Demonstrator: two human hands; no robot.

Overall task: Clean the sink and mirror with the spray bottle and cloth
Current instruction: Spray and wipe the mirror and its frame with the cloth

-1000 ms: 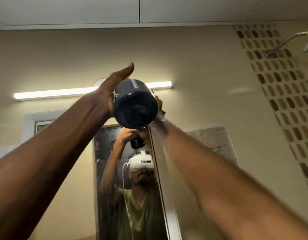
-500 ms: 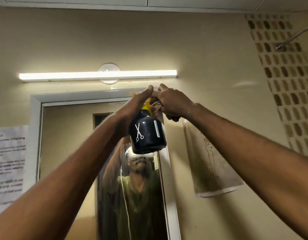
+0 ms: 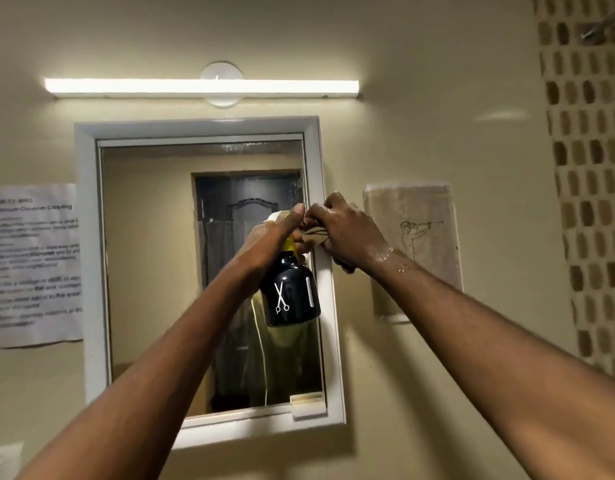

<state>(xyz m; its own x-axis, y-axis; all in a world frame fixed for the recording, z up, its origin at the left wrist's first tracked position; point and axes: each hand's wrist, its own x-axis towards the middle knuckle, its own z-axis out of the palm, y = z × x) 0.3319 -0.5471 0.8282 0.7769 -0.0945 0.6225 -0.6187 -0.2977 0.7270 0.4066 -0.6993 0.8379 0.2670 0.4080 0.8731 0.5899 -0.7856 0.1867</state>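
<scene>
Both hands are raised before the mirror (image 3: pixel 153 271), near its right edge. The left hand (image 3: pixel 268 240) has its fingers curled around the neck of the black spray bottle (image 3: pixel 290 292), which hangs upright in front of the glass. The right hand (image 3: pixel 347 233), wet, has its fingers clamped on a crumpled cloth (image 3: pixel 314 235) beside the bottle's top, against the white frame (image 3: pixel 325 282). A paper notice (image 3: pixel 32 265) is stuck to the wall left of the mirror, and a lit tube light (image 3: pixel 202 87) runs above it.

One spray bottle (image 3: pixel 289 292), one cloth (image 3: pixel 314 235), one mirror (image 3: pixel 153 271), one tube light (image 3: pixel 202 87), two wall papers (image 3: pixel 32 265) (image 3: pixel 417 244), two hands (image 3: pixel 264 244) (image 3: pixel 347 233).
</scene>
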